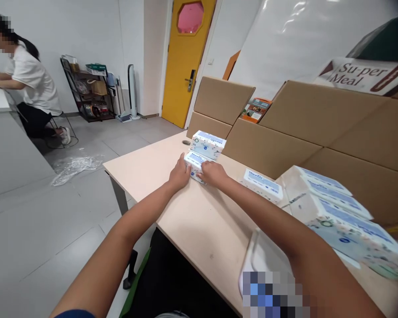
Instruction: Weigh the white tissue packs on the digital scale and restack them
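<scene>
Both my hands rest on a white and blue tissue pack (195,161) lying on the light wooden table (159,170). My left hand (180,173) clasps its near left end, fingers curled over the edge. My right hand (213,172) presses on its right side, fingers bent over the top. A second tissue pack (208,144) lies just behind it, touching or nearly so. Another single pack (262,184) sits to the right of my right arm, and a pile of more packs (331,207) fills the right side of the table.
Large brown cardboard boxes (285,137) stand along the table's far edge. A yellow door (185,57) is behind them. At the far left a person in a white shirt (33,84) sits on a chair. A black shelf rack (86,90) stands by the wall; crumpled plastic film (73,166) lies on the floor.
</scene>
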A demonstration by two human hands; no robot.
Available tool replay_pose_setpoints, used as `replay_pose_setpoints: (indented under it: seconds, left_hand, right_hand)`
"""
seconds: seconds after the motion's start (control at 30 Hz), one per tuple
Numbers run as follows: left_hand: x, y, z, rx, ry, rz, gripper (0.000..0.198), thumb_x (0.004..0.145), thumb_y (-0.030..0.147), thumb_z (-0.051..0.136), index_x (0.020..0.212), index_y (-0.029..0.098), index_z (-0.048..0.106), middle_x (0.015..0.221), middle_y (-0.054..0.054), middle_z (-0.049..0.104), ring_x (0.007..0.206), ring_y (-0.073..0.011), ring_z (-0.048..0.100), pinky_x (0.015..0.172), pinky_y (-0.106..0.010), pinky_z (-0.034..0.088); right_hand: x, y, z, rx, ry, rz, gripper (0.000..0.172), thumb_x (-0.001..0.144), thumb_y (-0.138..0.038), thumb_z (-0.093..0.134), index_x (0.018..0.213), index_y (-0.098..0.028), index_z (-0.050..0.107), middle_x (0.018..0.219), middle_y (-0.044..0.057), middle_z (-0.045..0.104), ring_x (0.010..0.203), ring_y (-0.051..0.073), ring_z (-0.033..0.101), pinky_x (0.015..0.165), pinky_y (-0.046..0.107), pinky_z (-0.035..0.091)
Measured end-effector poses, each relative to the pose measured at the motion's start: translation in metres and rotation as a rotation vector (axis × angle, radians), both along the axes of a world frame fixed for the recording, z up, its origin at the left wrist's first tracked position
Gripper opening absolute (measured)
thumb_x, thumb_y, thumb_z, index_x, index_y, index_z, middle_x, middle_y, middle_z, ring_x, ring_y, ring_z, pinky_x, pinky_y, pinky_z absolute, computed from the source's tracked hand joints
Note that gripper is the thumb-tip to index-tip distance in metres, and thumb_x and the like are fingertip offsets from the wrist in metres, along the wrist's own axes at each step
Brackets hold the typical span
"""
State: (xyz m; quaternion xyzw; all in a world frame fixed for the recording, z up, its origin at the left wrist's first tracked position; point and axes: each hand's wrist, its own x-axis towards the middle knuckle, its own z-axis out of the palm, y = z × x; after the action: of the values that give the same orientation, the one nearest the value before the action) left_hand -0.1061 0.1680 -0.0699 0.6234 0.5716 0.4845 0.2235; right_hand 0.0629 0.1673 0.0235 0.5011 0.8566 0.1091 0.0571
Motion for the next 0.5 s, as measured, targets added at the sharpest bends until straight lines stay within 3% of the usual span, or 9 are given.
replay_pose_setpoints:
  seconds: [0.17, 0.27, 0.4, 0.5]
  left_hand:
    - [-0.004, -0.002, 0.007, -0.005, 0.095, -0.002, 0.077, 0.103, 0.028, 0.055, 0.174, 0.010, 0.030, 0.179, -0.027, 0.041, 0.169, -0.0392, 0.041, 0.141, -0.060, 0.031]
    - [-0.006, -0.002, 0.011, 0.062, 0.056, 0.078, 0.083, 0.097, 0.027, 0.064, 0.172, 0.010, 0.032, 0.181, -0.027, 0.036, 0.174, -0.0399, 0.029, 0.145, -0.059, 0.022]
    - [-0.014, 0.003, 0.016, 0.051, 0.032, 0.197, 0.087, 0.095, 0.026, 0.066, 0.172, 0.010, 0.028, 0.184, -0.028, 0.026, 0.177, -0.0391, 0.018, 0.146, -0.058, 0.015]
    - [-0.020, 0.006, 0.021, 0.031, 0.103, 0.273, 0.086, 0.097, 0.024, 0.063, 0.172, 0.005, 0.025, 0.185, -0.031, 0.021, 0.178, -0.0396, 0.012, 0.146, -0.059, 0.013]
  right_hand:
    - [-0.002, -0.006, 0.004, 0.033, 0.058, -0.016, 0.044, 0.111, -0.040, 0.059, 0.142, -0.008, 0.067, 0.149, 0.028, 0.071, 0.138, 0.037, 0.067, 0.106, 0.044, 0.058]
    - [0.018, -0.006, 0.020, 0.082, 0.114, -0.049, 0.048, 0.113, -0.050, 0.052, 0.140, -0.015, 0.071, 0.145, 0.025, 0.074, 0.134, 0.038, 0.070, 0.102, 0.047, 0.060]
    - [0.090, 0.018, 0.051, 0.096, 0.169, -0.181, 0.051, 0.113, -0.054, 0.047, 0.128, -0.019, 0.080, 0.129, 0.024, 0.081, 0.126, 0.042, 0.075, 0.102, 0.053, 0.059]
    - [0.156, 0.042, 0.056, -0.066, 0.189, -0.254, 0.046, 0.094, -0.057, 0.078, 0.125, -0.023, 0.084, 0.133, 0.019, 0.081, 0.127, 0.043, 0.074, 0.106, 0.054, 0.059]
